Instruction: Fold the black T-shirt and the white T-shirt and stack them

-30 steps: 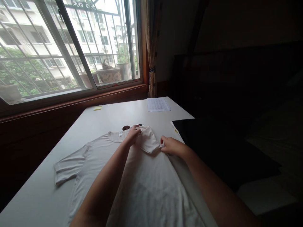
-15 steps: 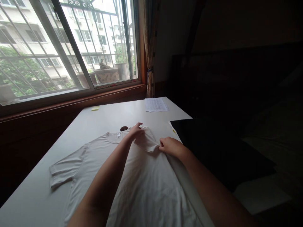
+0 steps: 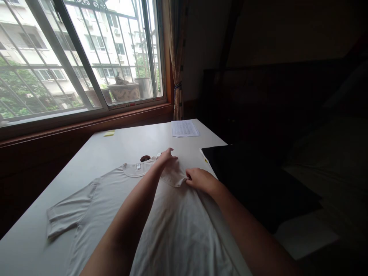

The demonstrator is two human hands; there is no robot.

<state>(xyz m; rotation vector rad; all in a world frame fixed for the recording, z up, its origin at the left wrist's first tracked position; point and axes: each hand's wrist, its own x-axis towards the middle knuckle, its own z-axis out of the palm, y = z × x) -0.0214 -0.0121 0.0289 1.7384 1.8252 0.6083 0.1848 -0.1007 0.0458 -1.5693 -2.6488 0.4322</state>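
Observation:
A white short-sleeved T-shirt (image 3: 106, 199) lies spread on the white table, its neckline toward the far side and one sleeve stretched out to the left. My left hand (image 3: 166, 156) rests at the shirt's right shoulder, fingers stretched forward and slightly apart over the cloth. The edge of the right sleeve is pinched in my right hand (image 3: 200, 179), which has folded that sleeve inward over the shirt's body. Just beyond the collar sits a dark round object (image 3: 145, 158), partly hidden by the shirt. My left forearm covers part of the shirt's middle.
Black folded cloth (image 3: 253, 180) lies along the table's right side. Printed sheets (image 3: 185, 128) and a yellow sticky note (image 3: 109, 133) are near the far edge of the white table (image 3: 135, 140). A barred window (image 3: 86, 57) and a tied curtain (image 3: 177, 76) stand behind.
The right hand has drawn the sleeve edge slightly inward, to the left. The left hand stays at the shoulder, its fingers a little more spread. The whole view has shifted slightly.

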